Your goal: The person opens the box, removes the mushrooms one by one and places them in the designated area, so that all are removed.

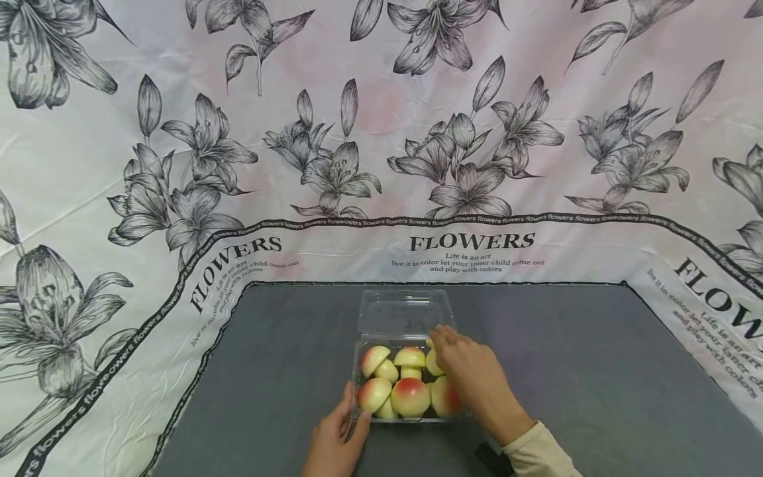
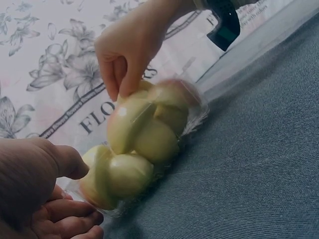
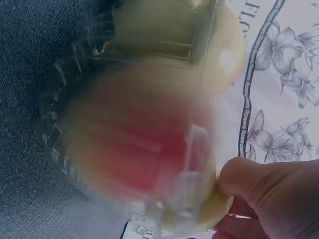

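A clear plastic clamshell box (image 1: 411, 420) lies on the grey surface, its lid (image 1: 405, 311) folded back away from me. Two rows of yellow mushroom-shaped pieces with red-blushed caps fill it, such as the front middle mushroom piece (image 1: 411, 397). My left hand (image 1: 336, 437) grips the box's front left corner, thumb on top and fingers curled below in the left wrist view. At the back right of the box, my right hand (image 1: 473, 377) pinches a mushroom piece (image 1: 434, 361) between thumb and fingers. This hand partly hides that piece and the box's right side.
A white cloth (image 1: 471, 258) printed with flowers and lettering hangs behind and borders the grey surface (image 1: 286, 358). A dark band (image 2: 224, 30) circles the right wrist, beside a pale sleeve (image 1: 539, 454).
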{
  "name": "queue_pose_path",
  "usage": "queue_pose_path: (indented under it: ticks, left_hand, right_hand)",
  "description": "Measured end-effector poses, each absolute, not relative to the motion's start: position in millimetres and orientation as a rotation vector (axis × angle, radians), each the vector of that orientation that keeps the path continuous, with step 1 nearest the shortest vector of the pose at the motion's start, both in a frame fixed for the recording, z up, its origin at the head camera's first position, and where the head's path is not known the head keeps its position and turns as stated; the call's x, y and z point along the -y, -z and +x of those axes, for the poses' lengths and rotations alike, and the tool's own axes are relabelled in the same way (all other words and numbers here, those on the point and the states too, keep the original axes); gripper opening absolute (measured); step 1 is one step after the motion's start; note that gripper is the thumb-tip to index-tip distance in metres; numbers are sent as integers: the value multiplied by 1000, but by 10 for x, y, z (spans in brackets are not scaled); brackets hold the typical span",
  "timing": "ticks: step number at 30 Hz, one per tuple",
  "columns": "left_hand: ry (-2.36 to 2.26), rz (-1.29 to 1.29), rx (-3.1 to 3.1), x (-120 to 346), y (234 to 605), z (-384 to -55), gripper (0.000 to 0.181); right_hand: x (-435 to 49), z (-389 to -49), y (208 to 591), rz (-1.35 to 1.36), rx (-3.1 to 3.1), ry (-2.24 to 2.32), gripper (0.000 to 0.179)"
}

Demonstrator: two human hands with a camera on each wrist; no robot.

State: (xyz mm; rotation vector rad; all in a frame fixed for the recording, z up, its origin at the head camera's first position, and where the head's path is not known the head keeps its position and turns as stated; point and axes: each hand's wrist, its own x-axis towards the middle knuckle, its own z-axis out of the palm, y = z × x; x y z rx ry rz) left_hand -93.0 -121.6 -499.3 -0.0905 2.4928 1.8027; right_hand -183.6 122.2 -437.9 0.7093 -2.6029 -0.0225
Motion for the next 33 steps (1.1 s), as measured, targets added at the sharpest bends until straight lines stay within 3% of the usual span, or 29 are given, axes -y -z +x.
queue_pose_path:
  ticks: [10,19,33]
  left_hand:
    - [-1788,-119,-2501,1181,4957,-948,78]
    - [-1812,-110,-2485,1191,4952,-938,78]
    - [-1785,-112,-2500,1184,4932,-926,79]
  right_hand:
    - [-1354,-1890,4350,771,2653,-143,42]
    - [-1498,-1956,4246,745,2619,-479,28]
    - [-1776,-2061,4156,711,2568,-551,31]
